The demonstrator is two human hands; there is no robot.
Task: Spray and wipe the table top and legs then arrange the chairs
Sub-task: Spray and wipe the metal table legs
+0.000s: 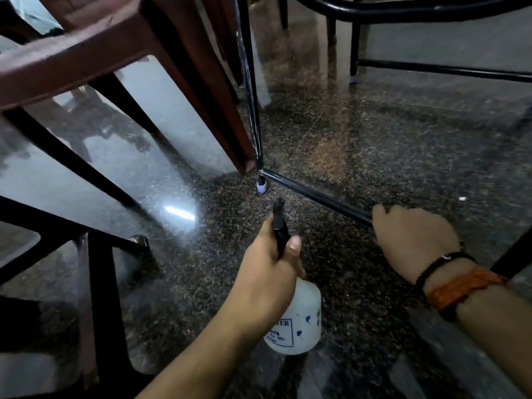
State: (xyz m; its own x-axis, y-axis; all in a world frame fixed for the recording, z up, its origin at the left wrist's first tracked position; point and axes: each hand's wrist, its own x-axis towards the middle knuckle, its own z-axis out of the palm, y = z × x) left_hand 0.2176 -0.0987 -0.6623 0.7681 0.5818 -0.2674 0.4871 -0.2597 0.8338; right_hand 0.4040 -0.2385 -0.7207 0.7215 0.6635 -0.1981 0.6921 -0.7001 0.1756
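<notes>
The left hand grips a white plastic spray bottle, black nozzle toward the black metal table leg. The right hand grasps the black lower crossbar above the speckled floor.

Chair left of table leg.

Worn on the head, held low, looking forward and down at the floor. Close above both hands. Table leg toward twelve o'clock.
</notes>
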